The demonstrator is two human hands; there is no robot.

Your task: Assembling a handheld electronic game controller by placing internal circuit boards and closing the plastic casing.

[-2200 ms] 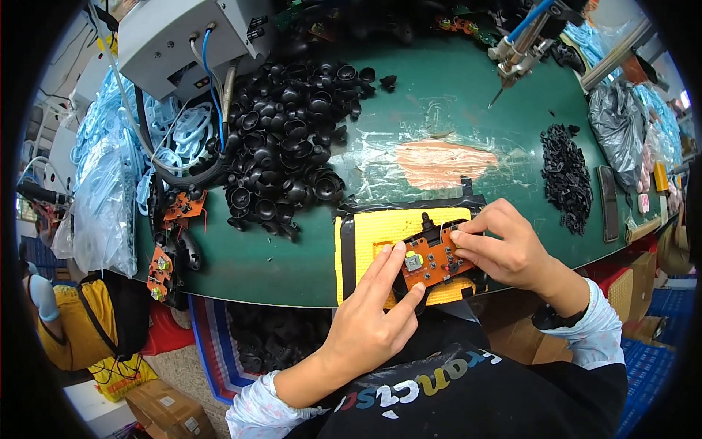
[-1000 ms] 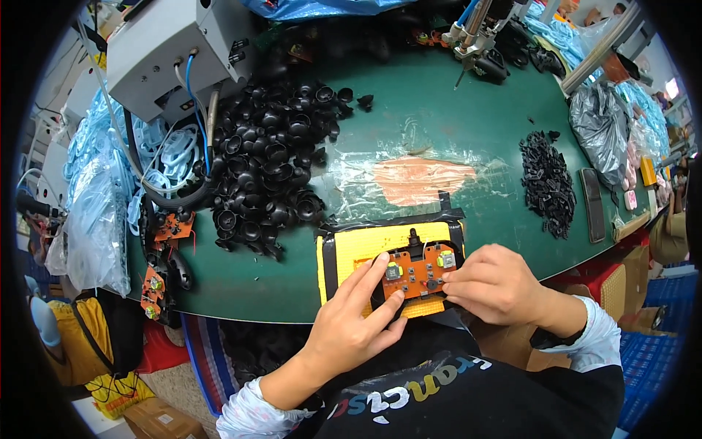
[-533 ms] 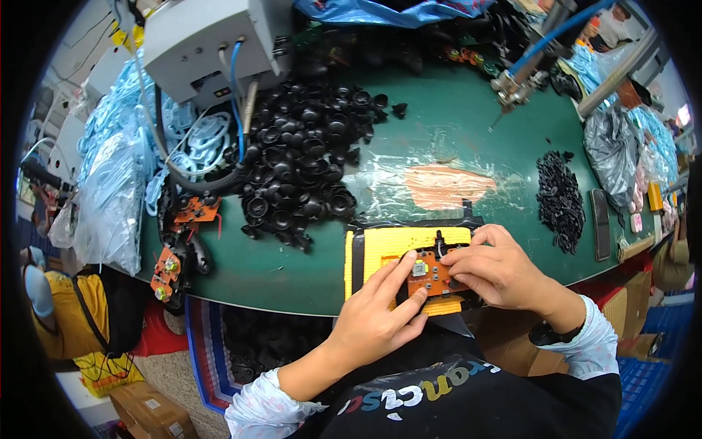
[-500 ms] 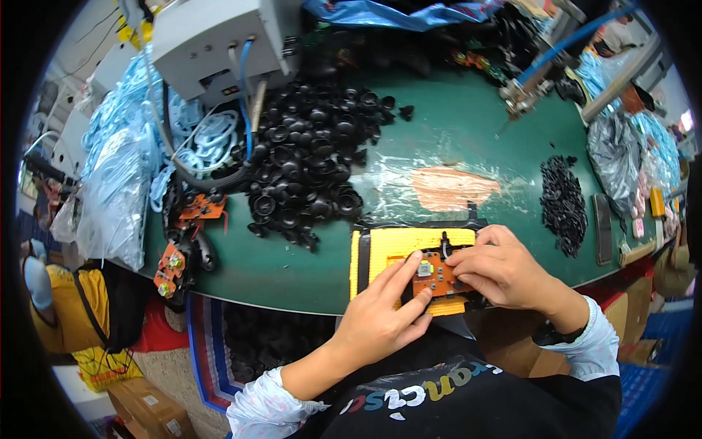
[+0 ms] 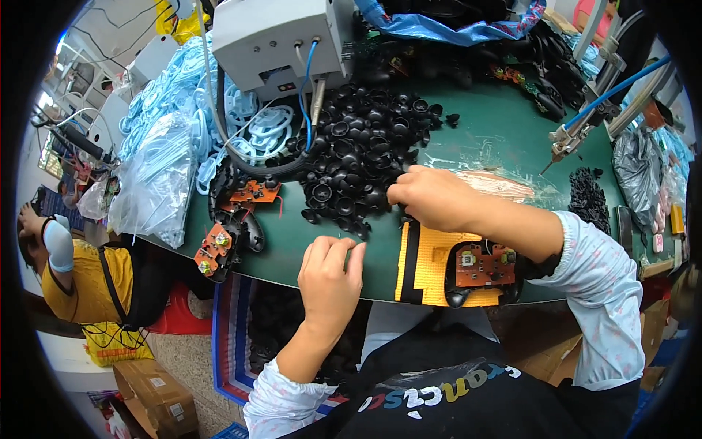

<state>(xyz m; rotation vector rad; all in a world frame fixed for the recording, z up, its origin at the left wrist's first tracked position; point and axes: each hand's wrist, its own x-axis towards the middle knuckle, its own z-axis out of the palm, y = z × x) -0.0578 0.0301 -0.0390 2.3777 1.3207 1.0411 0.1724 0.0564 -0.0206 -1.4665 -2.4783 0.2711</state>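
A black game controller shell with an orange circuit board (image 5: 488, 268) lies on the yellow ribbed mat (image 5: 418, 272) at the table's front edge, with neither hand on it. My right hand (image 5: 439, 199) reaches over the mat to the right side of a heap of black dome-shaped caps (image 5: 344, 150). Its fingers are bent together, and their tips hide whatever is between them. My left hand (image 5: 331, 282) hovers at the table edge below the heap, fingers curled toward the thumb; what it holds, if anything, is hidden.
Controller parts with orange boards (image 5: 217, 247) lie at the left. Behind the heap stands a grey machine (image 5: 274, 51) with hoses. A metal nozzle arm (image 5: 567, 143) hangs at the right, near a pile of small black pieces (image 5: 589, 197). A person in yellow (image 5: 84, 282) sits at far left.
Both hands have left the circuit board. The right has moved left and forward to the black caps; the left has moved away leftward. The view has shifted.
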